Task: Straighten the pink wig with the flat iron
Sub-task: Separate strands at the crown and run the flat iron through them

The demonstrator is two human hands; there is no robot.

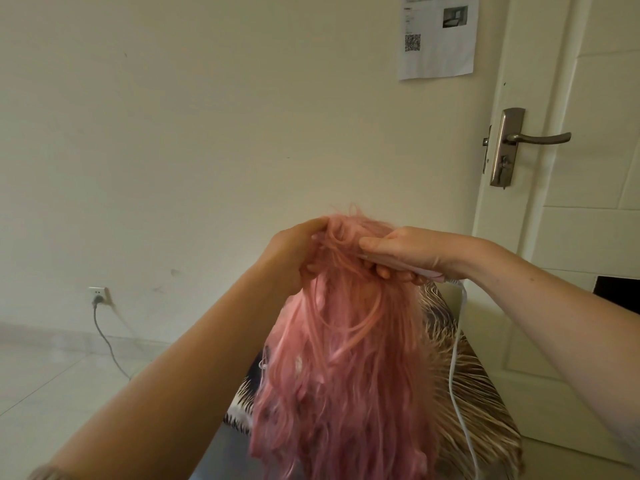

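Note:
The pink wig [343, 368] hangs in long strands down the middle of the view, its top raised between both hands. My left hand [294, 258] grips the wig's crown from the left, fingers closed into the hair. My right hand [405, 252] holds the pale pink flat iron [420, 270] at the crown's right side. Most of the iron is hidden under my fingers and the hair, so its plates cannot be seen. Its white cord [457, 358] drops down to the right of the wig.
Under the wig lies a brown and cream striped fabric [474, 393]. A wall socket [98, 295] with a grey cable sits low on the left wall. A cream door with a metal handle [526, 138] stands at right. Pale floor tiles [52, 368] lie at left.

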